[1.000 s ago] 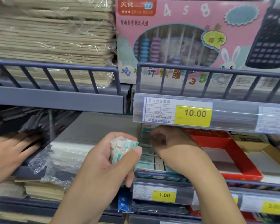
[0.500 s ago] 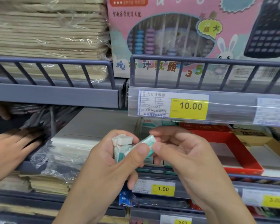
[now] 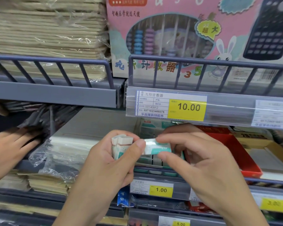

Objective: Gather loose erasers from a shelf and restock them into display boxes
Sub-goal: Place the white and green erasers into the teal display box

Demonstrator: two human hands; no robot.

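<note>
My left hand (image 3: 108, 162) grips a small bundle of white-and-teal erasers (image 3: 122, 144) in front of the middle shelf. My right hand (image 3: 201, 162) pinches a single wrapped eraser (image 3: 157, 146) between thumb and fingers, and my left thumb touches its left end. Behind both hands sits the teal display box (image 3: 155, 160) with rows of erasers standing in it, partly hidden by my fingers.
Another person's hand (image 3: 10, 147) rests on packaged goods at the left. A red display box (image 3: 245, 159) and a yellow one (image 3: 268, 144) stand right of the teal box. Grey rails (image 3: 55, 93) and price strips edge each shelf; an abacus box (image 3: 178, 35) stands above.
My right hand came back out of the teal box to the bundle and now pinches one eraser pulled sideways out of my left hand's stack. The view dipped slightly.
</note>
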